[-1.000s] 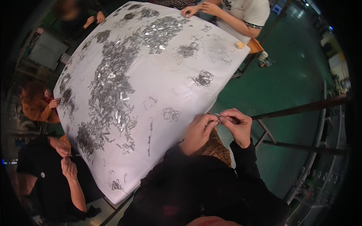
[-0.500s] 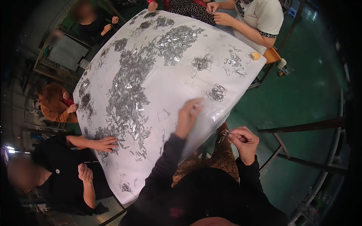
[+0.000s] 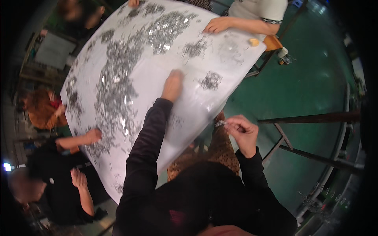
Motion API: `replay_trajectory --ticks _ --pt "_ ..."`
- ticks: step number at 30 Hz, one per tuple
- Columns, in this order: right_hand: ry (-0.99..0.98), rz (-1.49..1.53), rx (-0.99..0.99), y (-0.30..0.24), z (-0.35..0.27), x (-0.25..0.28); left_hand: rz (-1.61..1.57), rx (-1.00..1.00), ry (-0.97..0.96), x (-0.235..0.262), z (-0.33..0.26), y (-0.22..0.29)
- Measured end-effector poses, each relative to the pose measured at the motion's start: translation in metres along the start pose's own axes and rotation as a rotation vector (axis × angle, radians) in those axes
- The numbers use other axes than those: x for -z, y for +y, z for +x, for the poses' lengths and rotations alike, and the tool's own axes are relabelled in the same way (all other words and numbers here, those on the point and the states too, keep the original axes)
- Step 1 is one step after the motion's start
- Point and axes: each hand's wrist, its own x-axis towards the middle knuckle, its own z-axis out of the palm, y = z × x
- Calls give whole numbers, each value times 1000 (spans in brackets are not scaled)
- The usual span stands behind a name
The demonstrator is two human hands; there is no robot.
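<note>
My right hand (image 3: 242, 131) is closed, with thumb and fingers pinched on several small bent metal wire pieces (image 3: 220, 123). It hangs off the table's near right edge, above my patterned trousers. Stretched over the white table (image 3: 151, 76), my left hand (image 3: 172, 85) is smeared by motion, so its fingers and anything in them do not show clearly. To its right lies a small pile of bent wire hooks (image 3: 210, 80). Beyond it is another wire pile (image 3: 194, 49). A long heap of small shiny metal clips (image 3: 118, 74) spreads to its left.
Co-workers sit around the table. A hand (image 3: 92, 136) rests by the heap on the left; another hand (image 3: 217, 24) touches the tabletop at the far right. A yellow block (image 3: 254, 42) sits at the far right corner. Dark metal bars (image 3: 311, 117) stand right of me.
My left hand has moved left and farther over the table, away from the near wire pile. The far-right co-worker's hand has come down onto the table. The whole view has shifted.
</note>
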Motion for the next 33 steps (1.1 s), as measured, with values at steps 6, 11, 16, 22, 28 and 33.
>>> replay_trajectory --ticks 6,11,16,22,28,33 --pt "84 -55 16 16 -9 -4 -744 141 1 58 -76 145" --pt "68 -4 70 17 -19 -6 -812 135 -58 96 -101 197" --pt "95 40 143 12 -27 -9 -809 -29 18 88 -103 201" --pt "89 20 154 11 -28 -20 -856 41 63 81 -107 195" --pt "-82 -121 123 -23 19 -10 -992 49 85 77 -104 177" --pt "-192 -210 2 -11 151 -38 -998 70 73 75 -108 167"
